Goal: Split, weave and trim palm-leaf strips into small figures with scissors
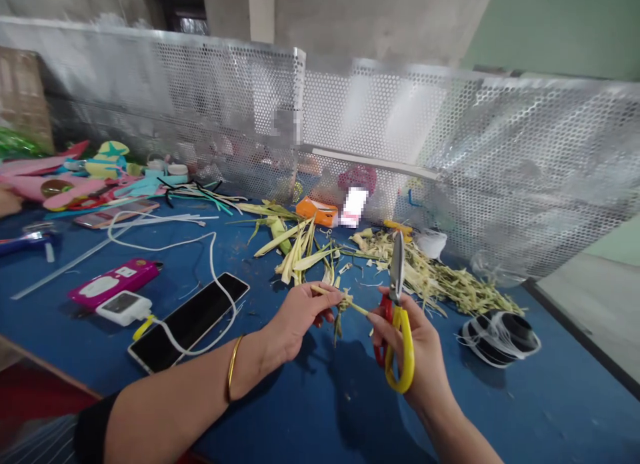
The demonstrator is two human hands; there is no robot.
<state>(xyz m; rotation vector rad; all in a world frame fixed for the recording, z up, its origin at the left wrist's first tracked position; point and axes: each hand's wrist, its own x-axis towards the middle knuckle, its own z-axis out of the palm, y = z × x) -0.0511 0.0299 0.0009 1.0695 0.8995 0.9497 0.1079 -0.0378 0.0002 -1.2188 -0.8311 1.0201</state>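
Observation:
My left hand [300, 314] is closed, with thumb and fingers pinching a thin pale-yellow plant strip [358, 309]. A small knotted tuft with a drooping end [344, 303] sits on the strip just beyond those fingertips. My right hand [423, 351] pinches the strip's other end between thumb and finger. That same hand also holds scissors [397, 271] with one red and one yellow handle; their blades point up and look closed. Both hands are above the blue table [320, 411]. Behind them lie pale corn-husk-like leaves [297, 251].
Plant trimmings [430, 277] are heaped at back right, by a spool of white thread [500, 337]. At left lie a dark-screened phone [193, 321], a magenta box [115, 282] and a white cable [215, 257]. A perforated metal screen [360, 111] borders the back.

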